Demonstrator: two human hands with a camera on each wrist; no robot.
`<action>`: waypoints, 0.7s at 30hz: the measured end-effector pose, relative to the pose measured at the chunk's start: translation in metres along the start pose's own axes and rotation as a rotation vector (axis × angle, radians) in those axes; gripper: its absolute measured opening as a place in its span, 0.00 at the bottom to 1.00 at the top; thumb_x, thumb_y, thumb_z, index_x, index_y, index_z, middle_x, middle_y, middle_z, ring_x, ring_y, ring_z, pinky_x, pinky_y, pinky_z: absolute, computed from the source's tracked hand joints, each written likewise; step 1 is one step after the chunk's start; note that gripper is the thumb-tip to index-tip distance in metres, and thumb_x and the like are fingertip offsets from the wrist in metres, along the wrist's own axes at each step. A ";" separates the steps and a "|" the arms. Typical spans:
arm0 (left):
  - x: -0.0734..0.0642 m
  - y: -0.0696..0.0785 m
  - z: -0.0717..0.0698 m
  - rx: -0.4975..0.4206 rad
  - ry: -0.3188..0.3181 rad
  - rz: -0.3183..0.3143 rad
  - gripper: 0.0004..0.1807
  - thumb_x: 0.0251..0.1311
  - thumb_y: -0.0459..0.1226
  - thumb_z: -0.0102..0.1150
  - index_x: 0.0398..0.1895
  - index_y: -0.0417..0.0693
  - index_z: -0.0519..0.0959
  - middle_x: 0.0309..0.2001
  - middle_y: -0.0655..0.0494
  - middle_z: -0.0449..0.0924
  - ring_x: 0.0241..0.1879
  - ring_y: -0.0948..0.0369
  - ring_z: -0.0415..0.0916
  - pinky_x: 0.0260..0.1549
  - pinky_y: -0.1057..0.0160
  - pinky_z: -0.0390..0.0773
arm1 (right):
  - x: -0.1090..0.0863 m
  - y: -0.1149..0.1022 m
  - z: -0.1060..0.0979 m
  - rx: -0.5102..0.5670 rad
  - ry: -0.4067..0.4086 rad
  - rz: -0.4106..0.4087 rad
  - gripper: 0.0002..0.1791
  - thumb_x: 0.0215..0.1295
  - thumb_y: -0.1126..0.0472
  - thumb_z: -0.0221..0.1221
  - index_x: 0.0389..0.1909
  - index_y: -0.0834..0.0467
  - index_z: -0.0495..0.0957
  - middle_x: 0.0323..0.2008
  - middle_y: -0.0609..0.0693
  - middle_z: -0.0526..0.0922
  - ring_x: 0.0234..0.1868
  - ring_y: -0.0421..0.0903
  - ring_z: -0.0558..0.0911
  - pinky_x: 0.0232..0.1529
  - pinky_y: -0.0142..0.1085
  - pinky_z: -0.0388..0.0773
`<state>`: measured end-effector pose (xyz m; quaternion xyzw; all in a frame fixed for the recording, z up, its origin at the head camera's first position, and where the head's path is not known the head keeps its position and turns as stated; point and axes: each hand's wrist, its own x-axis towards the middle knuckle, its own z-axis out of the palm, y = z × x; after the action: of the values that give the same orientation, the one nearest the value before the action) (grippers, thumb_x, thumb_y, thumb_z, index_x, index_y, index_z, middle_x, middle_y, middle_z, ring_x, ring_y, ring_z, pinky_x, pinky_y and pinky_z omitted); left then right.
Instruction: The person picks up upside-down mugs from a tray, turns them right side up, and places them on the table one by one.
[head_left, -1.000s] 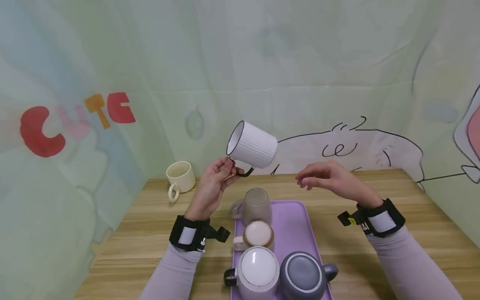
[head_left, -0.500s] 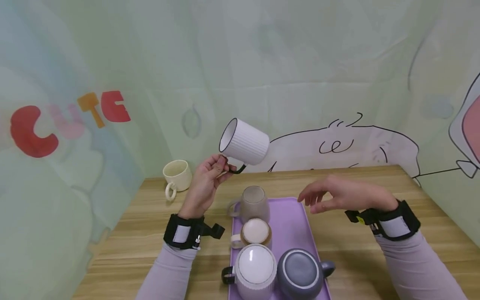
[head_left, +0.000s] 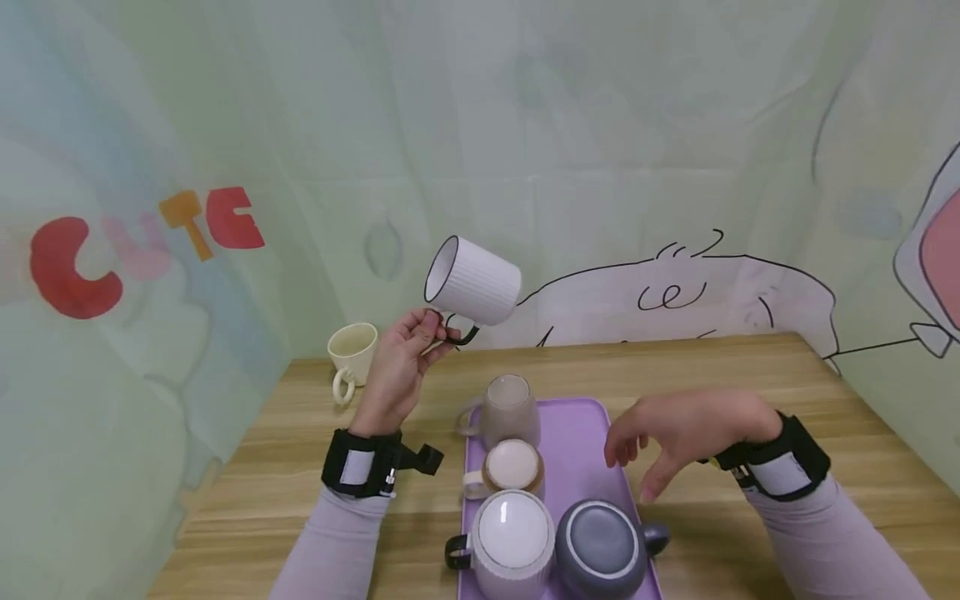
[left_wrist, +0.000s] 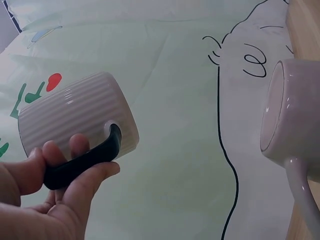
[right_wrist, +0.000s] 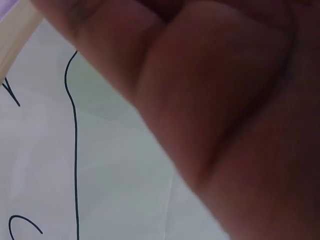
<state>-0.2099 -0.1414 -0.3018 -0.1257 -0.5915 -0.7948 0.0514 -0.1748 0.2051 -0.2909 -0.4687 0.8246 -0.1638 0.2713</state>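
Observation:
My left hand pinches the black handle of a white ribbed mug, held in the air and tilted with its dark-rimmed mouth toward the left. In the left wrist view, thumb and fingers wrap that handle. My right hand hovers over the right edge of the purple tray, fingers bent loosely downward and holding nothing. Below it on the tray sits an upside-down dark grey mug. The right palm fills much of the right wrist view.
Along the tray's left side stand a grey-brown mug, a small mug with a pale base and a white ribbed mug, bottoms up. A cream mug stands upright at the table's back left. A printed cloth hangs behind.
My right hand has come down and nearer, from behind the tray to above its right edge. The left hand has shifted slightly left with the white mug still in its grip.

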 end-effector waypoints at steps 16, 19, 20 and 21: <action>0.002 0.005 -0.010 -0.016 0.048 0.032 0.09 0.70 0.38 0.47 0.36 0.40 0.69 0.32 0.54 0.73 0.40 0.59 0.80 0.49 0.64 0.80 | 0.021 -0.024 0.032 -0.199 -0.163 0.227 0.15 0.34 0.51 0.77 0.25 0.48 0.85 0.24 0.34 0.79 0.27 0.33 0.74 0.28 0.28 0.74; 0.002 0.005 -0.012 -0.020 0.055 0.035 0.09 0.70 0.37 0.47 0.36 0.40 0.69 0.32 0.53 0.73 0.40 0.59 0.80 0.48 0.64 0.80 | 0.026 -0.021 0.036 -0.203 -0.190 0.190 0.12 0.33 0.55 0.77 0.20 0.49 0.84 0.18 0.34 0.79 0.22 0.32 0.72 0.22 0.25 0.70; 0.002 0.006 -0.012 -0.022 0.057 0.036 0.08 0.70 0.37 0.47 0.36 0.40 0.69 0.32 0.53 0.73 0.40 0.59 0.80 0.48 0.64 0.80 | 0.027 -0.020 0.037 -0.200 -0.199 0.172 0.11 0.33 0.56 0.77 0.18 0.49 0.84 0.17 0.34 0.78 0.21 0.30 0.70 0.20 0.23 0.69; 0.002 0.006 -0.013 -0.026 0.057 0.037 0.08 0.70 0.37 0.47 0.36 0.40 0.69 0.33 0.53 0.73 0.40 0.59 0.80 0.48 0.64 0.80 | 0.028 -0.019 0.039 -0.204 -0.201 0.157 0.10 0.33 0.57 0.77 0.17 0.49 0.84 0.15 0.34 0.78 0.19 0.30 0.69 0.19 0.23 0.67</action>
<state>-0.2123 -0.1553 -0.2987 -0.1146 -0.5771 -0.8045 0.0814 -0.1504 0.1707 -0.3202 -0.4419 0.8397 -0.0096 0.3156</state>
